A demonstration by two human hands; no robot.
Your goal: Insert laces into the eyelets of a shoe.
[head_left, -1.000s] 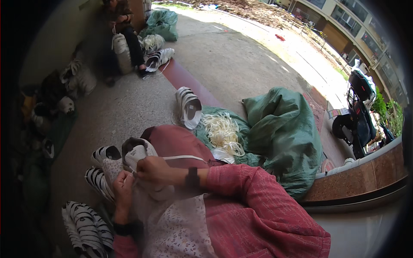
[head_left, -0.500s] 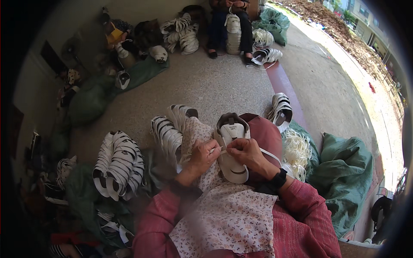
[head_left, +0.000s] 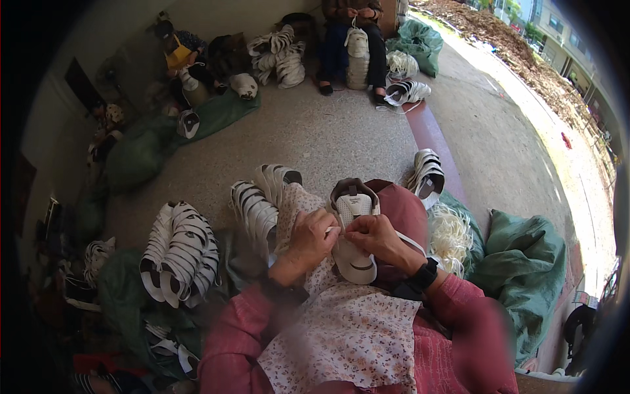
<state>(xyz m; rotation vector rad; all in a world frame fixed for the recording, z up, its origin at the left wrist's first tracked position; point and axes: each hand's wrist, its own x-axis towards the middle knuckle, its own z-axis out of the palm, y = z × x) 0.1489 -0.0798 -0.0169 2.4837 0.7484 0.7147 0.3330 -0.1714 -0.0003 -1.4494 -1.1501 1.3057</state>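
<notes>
L hand (head_left: 312, 238) pinching lace (head_left: 330, 229); R hand (head_left: 375, 238) fingers pressed together over shoe (head_left: 354, 262), contents unclear. Barely moved vs prev frame, so same spot being worked.

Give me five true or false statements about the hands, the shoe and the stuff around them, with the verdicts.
1. The left hand and the right hand are both close to the shoe. True.
2. The shoe's toe points away from the person. False: its toe faces the person and its opening is on the far side.
3. The pale lace pile lies to the person's left. False: it lies to the right.
4. A black wristband is on the right wrist. True.
5. The person's sleeves are green. False: they are reddish pink.
</notes>
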